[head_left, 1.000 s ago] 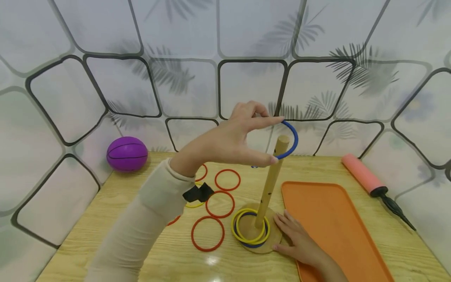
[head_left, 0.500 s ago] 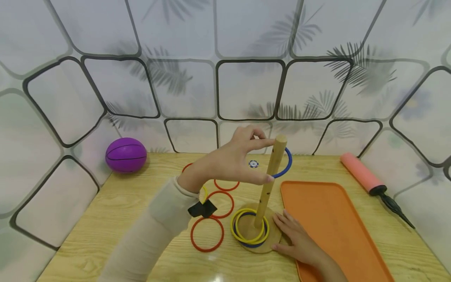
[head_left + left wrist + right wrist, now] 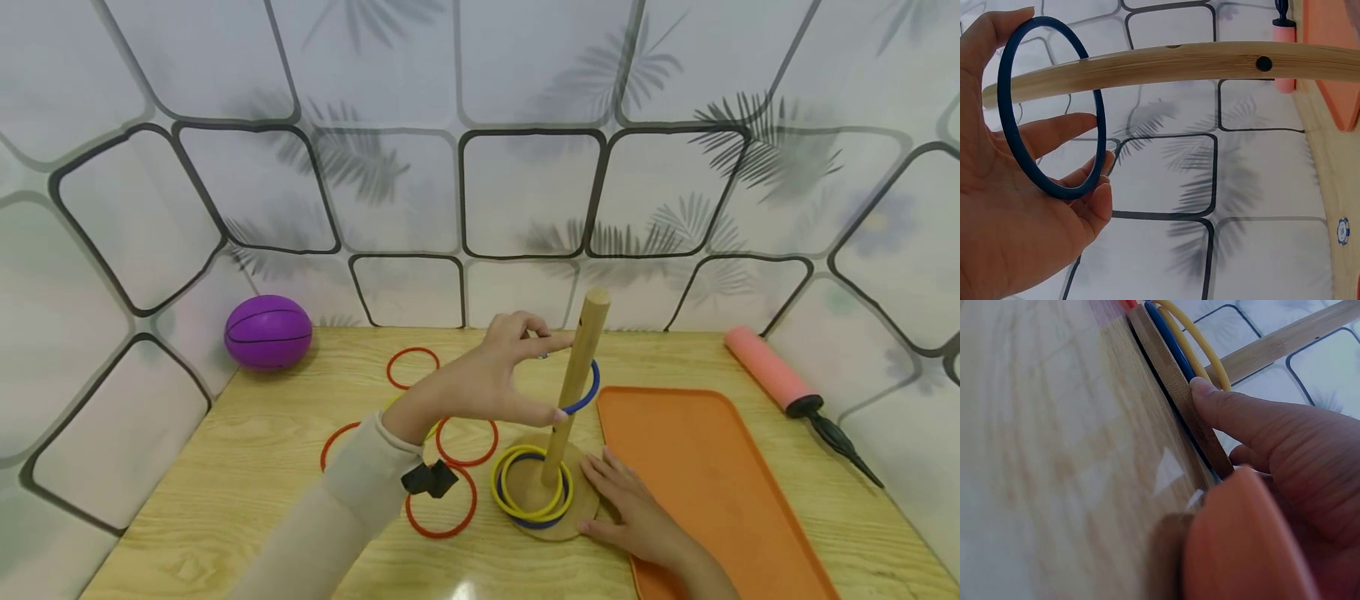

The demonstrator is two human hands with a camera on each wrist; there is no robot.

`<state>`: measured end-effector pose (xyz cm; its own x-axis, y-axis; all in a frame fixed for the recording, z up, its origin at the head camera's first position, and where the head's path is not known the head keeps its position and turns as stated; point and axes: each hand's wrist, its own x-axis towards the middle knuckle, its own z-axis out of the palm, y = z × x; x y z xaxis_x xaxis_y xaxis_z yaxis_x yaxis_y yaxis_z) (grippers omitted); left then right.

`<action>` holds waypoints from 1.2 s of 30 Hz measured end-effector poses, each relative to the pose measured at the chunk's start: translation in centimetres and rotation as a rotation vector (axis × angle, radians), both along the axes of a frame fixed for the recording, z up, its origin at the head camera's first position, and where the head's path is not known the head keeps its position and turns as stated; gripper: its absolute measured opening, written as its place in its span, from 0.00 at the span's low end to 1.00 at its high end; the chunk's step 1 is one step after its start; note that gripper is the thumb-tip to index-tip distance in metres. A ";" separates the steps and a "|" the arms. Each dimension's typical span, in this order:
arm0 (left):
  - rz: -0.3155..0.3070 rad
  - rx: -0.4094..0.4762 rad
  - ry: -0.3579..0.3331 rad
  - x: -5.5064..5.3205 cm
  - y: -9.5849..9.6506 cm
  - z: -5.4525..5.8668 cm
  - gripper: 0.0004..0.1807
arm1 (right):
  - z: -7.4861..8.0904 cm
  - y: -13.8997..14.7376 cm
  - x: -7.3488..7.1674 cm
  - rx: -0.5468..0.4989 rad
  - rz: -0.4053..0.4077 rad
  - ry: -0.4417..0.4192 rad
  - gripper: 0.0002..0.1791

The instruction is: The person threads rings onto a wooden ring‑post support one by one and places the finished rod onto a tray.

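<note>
My left hand [image 3: 483, 379] holds a blue ring [image 3: 595, 390] between thumb and fingers, partway down the upright wooden post [image 3: 581, 354]. In the left wrist view, the post passes through the held ring [image 3: 1007, 106], with the thumb and fingers on its edge. The post stands on a round wooden base [image 3: 525, 487], where yellow rings [image 3: 495, 482] and a blue one lie around its foot. My right hand [image 3: 633, 508] rests on the base's right edge, fingers extended; the right wrist view shows its thumb [image 3: 1207, 394] against the edge.
Several red rings [image 3: 474, 493] lie left of the base, some partly behind the left arm. An orange tray [image 3: 697, 475] sits under the right forearm. Farther right is a pink hand pump [image 3: 772, 367]; a purple ball [image 3: 267, 333] stands back left. A chip [image 3: 1343, 232] lies on the table.
My left hand has lowered the blue ring from around the post's top to partway down it. The right hand has stayed on the base.
</note>
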<state>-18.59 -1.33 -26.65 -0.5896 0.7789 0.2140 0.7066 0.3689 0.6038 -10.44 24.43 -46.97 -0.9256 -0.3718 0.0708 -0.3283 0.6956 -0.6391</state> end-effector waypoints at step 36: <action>0.112 -0.038 -0.111 1.5 0.7 -12.5 0.44 | 0.0 -0.2 0.1 0.018 -0.015 0.018 0.44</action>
